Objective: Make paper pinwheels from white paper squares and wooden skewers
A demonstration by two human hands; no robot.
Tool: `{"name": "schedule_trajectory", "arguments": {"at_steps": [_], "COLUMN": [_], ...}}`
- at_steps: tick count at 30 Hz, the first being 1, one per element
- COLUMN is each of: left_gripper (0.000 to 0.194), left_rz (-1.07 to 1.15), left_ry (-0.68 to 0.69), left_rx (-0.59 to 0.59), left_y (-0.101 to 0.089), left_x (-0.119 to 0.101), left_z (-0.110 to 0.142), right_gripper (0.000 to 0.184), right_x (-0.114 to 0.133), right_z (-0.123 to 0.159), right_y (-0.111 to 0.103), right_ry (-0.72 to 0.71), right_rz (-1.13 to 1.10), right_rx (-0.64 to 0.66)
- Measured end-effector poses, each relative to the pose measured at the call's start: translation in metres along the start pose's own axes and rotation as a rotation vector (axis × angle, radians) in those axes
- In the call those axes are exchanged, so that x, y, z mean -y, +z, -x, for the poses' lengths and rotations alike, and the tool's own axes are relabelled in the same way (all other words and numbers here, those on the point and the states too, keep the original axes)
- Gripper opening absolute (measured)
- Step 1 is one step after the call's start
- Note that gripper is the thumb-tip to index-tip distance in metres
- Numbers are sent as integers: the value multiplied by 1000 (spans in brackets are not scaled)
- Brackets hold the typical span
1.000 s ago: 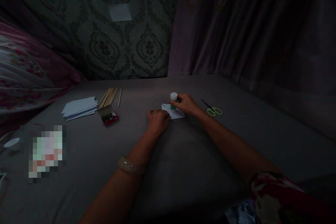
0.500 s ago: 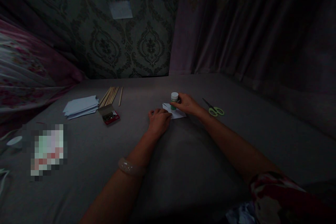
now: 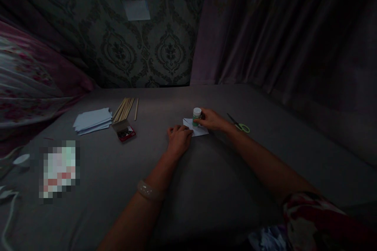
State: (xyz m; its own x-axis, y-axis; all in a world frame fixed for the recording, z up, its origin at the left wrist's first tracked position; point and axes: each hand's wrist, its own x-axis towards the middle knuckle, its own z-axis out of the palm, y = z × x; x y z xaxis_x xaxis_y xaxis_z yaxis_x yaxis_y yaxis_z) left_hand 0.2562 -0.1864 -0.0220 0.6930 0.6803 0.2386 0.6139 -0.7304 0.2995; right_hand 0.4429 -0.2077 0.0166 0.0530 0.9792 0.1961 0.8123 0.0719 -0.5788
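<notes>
A small green bottle with a white cap [image 3: 196, 117] stands upright over a white sheet of paper [image 3: 202, 131]. My right hand [image 3: 212, 119] reaches in from the right and has its thumb and fingers closed round the bottle. On the paper's left edge rests my left hand [image 3: 179, 138], palm down, its fingers lying flat and slightly spread. A dark line runs across the paper's upper left corner. Just right of my right forearm lies a pair of scissors with light green handles [image 3: 243, 127], partly covered by the arm.
Left on the grey-covered table [image 3: 159, 102] are a stack of white paper [image 3: 92, 120], several wooden sticks [image 3: 125, 109] and an opened red box [image 3: 126, 133] of small metallic pieces. Nearer me are a blurred-out packet [image 3: 60, 168], a white round object [image 3: 21, 160] and a white cable [image 3: 11, 213].
The view has shifted slightly, so everything sits a little lower in the picture. Both hands keep nearly the same places, with the bottle still in my right hand.
</notes>
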Motion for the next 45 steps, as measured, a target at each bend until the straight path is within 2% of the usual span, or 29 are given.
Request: {"name": "schedule_trajectory", "arguments": {"at_steps": [4, 7, 9, 13, 15, 20, 23, 25, 29, 31, 33, 36, 41, 45], "left_gripper": [29, 28, 28, 29, 30, 29, 28, 28, 29, 30, 31, 26, 20, 21], "left_rz": [-5, -3, 1, 12, 11, 16, 18, 21, 42, 43, 32, 8, 6, 23], "left_ry": [-12, -15, -17, -27, -32, -42, -37, -37, -53, -61, -77, -112, -142, -149], "left_rx": [-2, -4, 2, 14, 14, 19, 10, 6, -18, -26, -31, -22, -6, -15], "left_y": [2, 0, -1, -4, -4, -3, -3, -2, -3, -3, -3, -1, 1, 1], "left_x": [0, -2, -3, -4, -5, -4, -4, -3, -5, -7, -10, -13, -14, -14], "left_z": [1, 1, 2, 2, 2, 2, 2, 3, 2, 0, -2, -7, -10, -9], "right_gripper": [28, 27, 24, 18, 18, 25, 27, 25, 23, 24, 24, 25, 33, 34], "right_x": [7, 7, 5, 0, 1, 11, 12, 7, -8, -13, -15, -10, 2, 6], "right_z": [9, 8, 4, -5, -4, 8, 10, 5, -9, -13, -13, -7, 4, 5], "right_y": [7, 8, 5, -5, -7, 1, 4, 1, -8, -10, -9, -5, 2, 5], "right_ry": [84, 108, 93, 40, 36, 113, 148, 123, 46, 27, -2, -27, 52, 88], "right_rz": [108, 108, 53, -123, -137, 87, 130, 71, -187, -263, -274, -182, 56, 88], "right_rx": [-111, -114, -64, 136, 160, -40, -64, -2, 227, 286, 251, 119, -26, -84]}}
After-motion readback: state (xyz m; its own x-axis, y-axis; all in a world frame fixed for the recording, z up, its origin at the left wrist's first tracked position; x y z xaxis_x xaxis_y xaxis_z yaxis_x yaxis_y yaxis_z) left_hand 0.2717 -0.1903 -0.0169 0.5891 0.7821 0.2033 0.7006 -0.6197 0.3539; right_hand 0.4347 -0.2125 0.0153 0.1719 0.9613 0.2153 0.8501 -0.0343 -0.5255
